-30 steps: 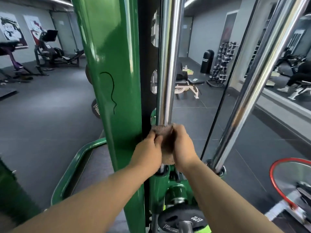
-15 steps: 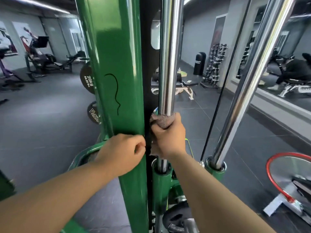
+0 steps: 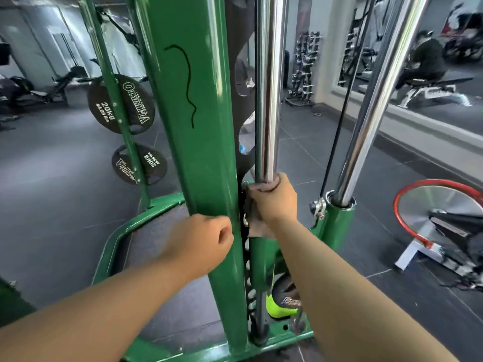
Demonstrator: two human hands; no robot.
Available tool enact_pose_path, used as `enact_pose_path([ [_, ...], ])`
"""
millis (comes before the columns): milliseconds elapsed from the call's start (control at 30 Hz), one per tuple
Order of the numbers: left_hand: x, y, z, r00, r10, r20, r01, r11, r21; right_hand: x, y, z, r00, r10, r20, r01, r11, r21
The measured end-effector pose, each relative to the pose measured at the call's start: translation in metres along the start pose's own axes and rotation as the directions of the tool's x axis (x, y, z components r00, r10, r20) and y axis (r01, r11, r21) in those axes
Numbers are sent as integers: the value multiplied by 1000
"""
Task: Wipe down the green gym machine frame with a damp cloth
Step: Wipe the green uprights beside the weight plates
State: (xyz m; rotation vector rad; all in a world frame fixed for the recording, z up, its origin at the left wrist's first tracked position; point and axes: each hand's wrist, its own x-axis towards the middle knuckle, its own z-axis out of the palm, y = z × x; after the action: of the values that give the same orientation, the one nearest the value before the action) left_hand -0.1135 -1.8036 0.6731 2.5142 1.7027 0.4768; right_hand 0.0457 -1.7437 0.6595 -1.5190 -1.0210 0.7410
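A glossy green upright post (image 3: 198, 126) of the gym machine frame rises in front of me, with a thin black squiggle mark on its face. Right beside it stands a chrome guide rod (image 3: 266, 100). My right hand (image 3: 274, 202) is closed around that rod with a brown-grey cloth (image 3: 254, 220) wrapped under the palm, a flap of it hanging below. My left hand (image 3: 206, 241) is a loose fist resting against the front of the green post, holding nothing that I can see.
A second chrome rod (image 3: 384, 100) slants up at right from a green sleeve (image 3: 338, 218), with a black cable beside it. Black 20kg plates (image 3: 120, 103) hang on a green rack at left. A red-rimmed disc machine (image 3: 441, 205) sits at right. A person sits on a bench (image 3: 423, 66).
My left hand let go of the cloth and moved left onto the green post. My right hand kept the cloth around the chrome rod. The view shifted, showing more of the base.
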Motion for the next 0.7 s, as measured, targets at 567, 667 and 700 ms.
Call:
enact_pose_path([
  [567,-3,-22,92,998,-53,13,55,966,-254,-5,59,22,998,-1,-69,-9,989,-146],
  [667,-6,-26,110,992,-85,97,110,949,-296,-11,72,20,995,-99,-34,90,973,-212],
  [700,-6,-26,114,989,-98,109,126,947,-295,-15,77,19,992,-125,-28,116,968,-221],
])
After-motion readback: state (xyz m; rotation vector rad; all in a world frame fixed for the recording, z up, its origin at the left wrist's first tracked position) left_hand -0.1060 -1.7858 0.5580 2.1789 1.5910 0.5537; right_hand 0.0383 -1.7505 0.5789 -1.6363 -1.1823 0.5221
